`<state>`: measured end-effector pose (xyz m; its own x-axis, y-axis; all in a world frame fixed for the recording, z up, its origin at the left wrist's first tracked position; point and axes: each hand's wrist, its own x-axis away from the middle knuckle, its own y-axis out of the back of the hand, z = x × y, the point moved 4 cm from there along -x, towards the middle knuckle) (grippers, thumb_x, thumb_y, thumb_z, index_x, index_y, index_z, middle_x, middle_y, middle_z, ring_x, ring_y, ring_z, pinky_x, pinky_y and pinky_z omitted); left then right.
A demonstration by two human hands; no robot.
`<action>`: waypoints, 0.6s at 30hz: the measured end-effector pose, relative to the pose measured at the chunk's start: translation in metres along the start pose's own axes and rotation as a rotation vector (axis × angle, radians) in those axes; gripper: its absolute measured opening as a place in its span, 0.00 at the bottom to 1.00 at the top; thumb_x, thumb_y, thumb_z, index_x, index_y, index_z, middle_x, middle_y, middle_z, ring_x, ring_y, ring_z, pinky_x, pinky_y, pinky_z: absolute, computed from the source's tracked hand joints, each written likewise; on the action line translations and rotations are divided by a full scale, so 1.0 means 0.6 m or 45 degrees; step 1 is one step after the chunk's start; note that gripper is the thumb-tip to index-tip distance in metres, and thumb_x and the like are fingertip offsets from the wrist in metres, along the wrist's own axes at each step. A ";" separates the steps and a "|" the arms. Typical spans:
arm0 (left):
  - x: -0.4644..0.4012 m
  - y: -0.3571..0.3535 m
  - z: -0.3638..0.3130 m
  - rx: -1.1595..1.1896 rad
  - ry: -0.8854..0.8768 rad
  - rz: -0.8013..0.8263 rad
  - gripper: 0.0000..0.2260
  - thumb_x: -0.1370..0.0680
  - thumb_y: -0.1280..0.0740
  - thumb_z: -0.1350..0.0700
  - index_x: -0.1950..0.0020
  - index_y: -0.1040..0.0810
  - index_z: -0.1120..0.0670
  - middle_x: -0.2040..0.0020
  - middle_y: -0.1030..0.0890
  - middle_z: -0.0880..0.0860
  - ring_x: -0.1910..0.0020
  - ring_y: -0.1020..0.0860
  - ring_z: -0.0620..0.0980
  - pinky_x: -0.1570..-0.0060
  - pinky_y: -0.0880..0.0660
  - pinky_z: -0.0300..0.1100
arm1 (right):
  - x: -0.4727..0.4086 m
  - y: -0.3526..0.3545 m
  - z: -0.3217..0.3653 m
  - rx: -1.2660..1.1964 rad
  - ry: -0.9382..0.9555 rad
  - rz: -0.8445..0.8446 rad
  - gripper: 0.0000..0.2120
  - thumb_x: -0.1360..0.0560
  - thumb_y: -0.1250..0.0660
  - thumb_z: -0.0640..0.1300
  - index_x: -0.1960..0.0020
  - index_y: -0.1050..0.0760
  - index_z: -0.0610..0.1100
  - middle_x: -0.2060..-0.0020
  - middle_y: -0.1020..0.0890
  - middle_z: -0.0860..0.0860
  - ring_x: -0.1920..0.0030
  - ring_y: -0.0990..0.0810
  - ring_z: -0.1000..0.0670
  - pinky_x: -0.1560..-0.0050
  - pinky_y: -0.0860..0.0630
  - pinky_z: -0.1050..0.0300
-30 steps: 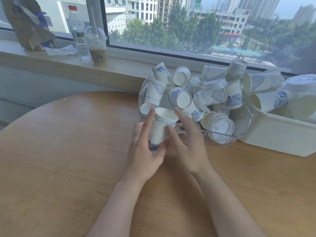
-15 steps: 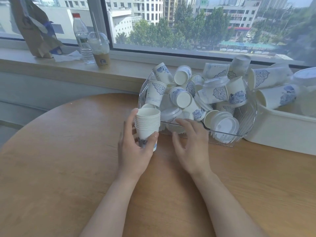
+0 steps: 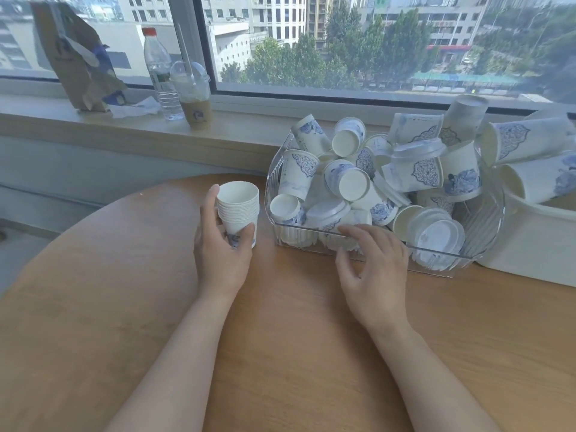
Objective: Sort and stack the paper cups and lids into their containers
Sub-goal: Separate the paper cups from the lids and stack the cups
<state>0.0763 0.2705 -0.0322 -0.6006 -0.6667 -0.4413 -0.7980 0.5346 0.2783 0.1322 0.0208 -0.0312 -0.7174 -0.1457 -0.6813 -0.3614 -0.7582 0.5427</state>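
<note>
- Our left hand (image 3: 223, 244) curls its fingers and thumb around a stack of nested paper cups (image 3: 238, 210); the thumb lies up the stack's left side and a fingertip shows at its lower right. The palm hides the stack's base, so we cannot tell whether it stands on the table or is held just above it.
- The stack is upright, mouth up, just left of the clear bin, apart from its wall. Many rims show one under another, too close to count.
- Our right hand (image 3: 372, 269) holds nothing: its fingers are spread and loosely bent, fingertips at the near wall of the clear plastic bin (image 3: 486, 226). Whether they touch the rim or hover over it is hard to make out.
- The bin is piled with loose paper cups (image 3: 349, 182), white with blue patterns, lying on their sides at all angles. Among them are translucent lids (image 3: 436, 235), some stacked at the bin's near right. The ridged wall blurs what lies at the bottom.
- Right of the bin, touching it or nearly so, stands a white tub (image 3: 530, 254), cut off by the right edge, with larger cups lying in it.
- Both containers rest on a round wooden table (image 3: 93, 307) beside a windowsill.
- On the sill (image 3: 78, 126), well apart from the bins, stand a crumpled paper bag (image 3: 78, 57), a water bottle (image 3: 159, 70) and a domed iced drink cup (image 3: 191, 92).
</note>
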 end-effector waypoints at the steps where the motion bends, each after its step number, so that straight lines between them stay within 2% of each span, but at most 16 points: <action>1: -0.004 -0.005 0.003 0.009 0.011 0.015 0.39 0.23 0.24 0.59 0.19 0.38 0.39 0.31 0.21 0.49 0.39 0.18 0.53 0.39 0.20 0.58 | 0.000 -0.001 0.000 0.000 -0.002 0.000 0.15 0.24 0.31 0.45 0.38 0.18 0.52 0.43 0.19 0.55 0.39 0.22 0.47 0.34 0.39 0.58; 5: -0.011 -0.016 0.013 0.033 0.013 0.051 0.39 0.23 0.23 0.59 0.19 0.39 0.39 0.36 0.21 0.46 0.43 0.17 0.51 0.40 0.19 0.58 | 0.000 0.000 0.001 -0.015 -0.007 0.007 0.15 0.24 0.32 0.46 0.39 0.18 0.51 0.44 0.19 0.56 0.39 0.23 0.47 0.34 0.38 0.57; 10: -0.015 -0.021 0.016 0.056 -0.004 0.082 0.40 0.23 0.23 0.60 0.18 0.39 0.41 0.31 0.22 0.48 0.42 0.17 0.43 0.40 0.18 0.55 | -0.002 0.002 0.005 -0.023 -0.037 0.057 0.15 0.24 0.32 0.46 0.38 0.18 0.51 0.43 0.19 0.56 0.38 0.23 0.48 0.32 0.37 0.55; 13: -0.007 -0.013 0.012 0.014 -0.040 0.052 0.41 0.24 0.22 0.57 0.17 0.40 0.43 0.27 0.26 0.49 0.37 0.22 0.37 0.34 0.22 0.52 | -0.007 0.013 0.011 -0.077 -0.048 0.033 0.14 0.23 0.29 0.45 0.37 0.19 0.50 0.43 0.19 0.55 0.38 0.22 0.47 0.32 0.31 0.48; 16: 0.005 0.002 0.006 -0.036 -0.078 -0.014 0.41 0.24 0.23 0.56 0.16 0.41 0.46 0.30 0.30 0.47 0.28 0.28 0.46 0.30 0.27 0.55 | -0.027 0.036 0.020 -0.166 -0.070 -0.119 0.16 0.22 0.26 0.45 0.36 0.20 0.48 0.41 0.21 0.53 0.39 0.22 0.47 0.35 0.27 0.40; 18: 0.018 0.011 0.001 -0.042 -0.092 -0.051 0.41 0.24 0.22 0.56 0.16 0.40 0.47 0.32 0.31 0.47 0.28 0.29 0.50 0.29 0.28 0.53 | -0.053 0.044 0.025 -0.180 -0.089 -0.146 0.19 0.23 0.25 0.47 0.33 0.23 0.49 0.38 0.22 0.50 0.38 0.23 0.46 0.35 0.27 0.39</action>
<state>0.0646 0.2668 -0.0355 -0.5641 -0.6471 -0.5129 -0.8231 0.4903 0.2867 0.1363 0.0149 0.0123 -0.7177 -0.0127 -0.6963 -0.3592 -0.8498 0.3858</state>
